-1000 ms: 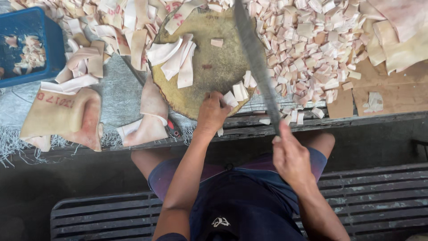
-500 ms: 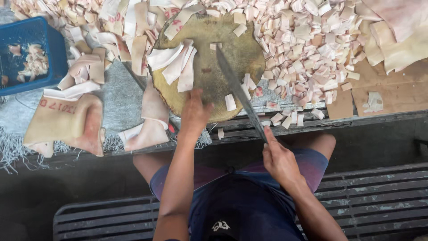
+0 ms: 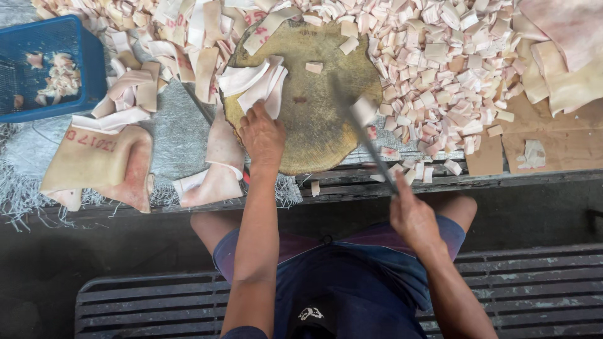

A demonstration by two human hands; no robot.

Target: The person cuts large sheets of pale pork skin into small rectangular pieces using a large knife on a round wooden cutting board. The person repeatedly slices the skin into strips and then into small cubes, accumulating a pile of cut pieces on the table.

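Wooden round chopping block [image 3: 314,119] sits at the near edge of the bench [image 3: 515,179], worn and yellow-brown. Left hand [image 3: 264,135] lies on the block's left side, fingers [image 3: 254,116] loosely curled and pressing down on a bundle of pale pink-white skin strips [image 3: 257,81] that fan out toward the block's far-left rim; not a full fist, more a flat hold w/ knuckles up. Right hand [image 3: 411,216] is off the bench, over the person's lap, fingers clenched round the handle of a long cleaver [image 3: 364,135]; blade blurred, angled up-left across the block's right side, w/ one small cut square [image 3: 363,108] at or on the blade, can't tell which. A couple of small squares lie loose on the block top. Big heap of cut pieces [image 3: 440,63] covers the bench to the right of the block and along the far edge. Uncut slabs [image 3: 100,160] hang over the near-left edge, one w/ red stamp marks. Blue basket [image 3: 88,59] at far-left corner holds a few scraps. Cardboard sheet [image 3: 553,138] at the right end.
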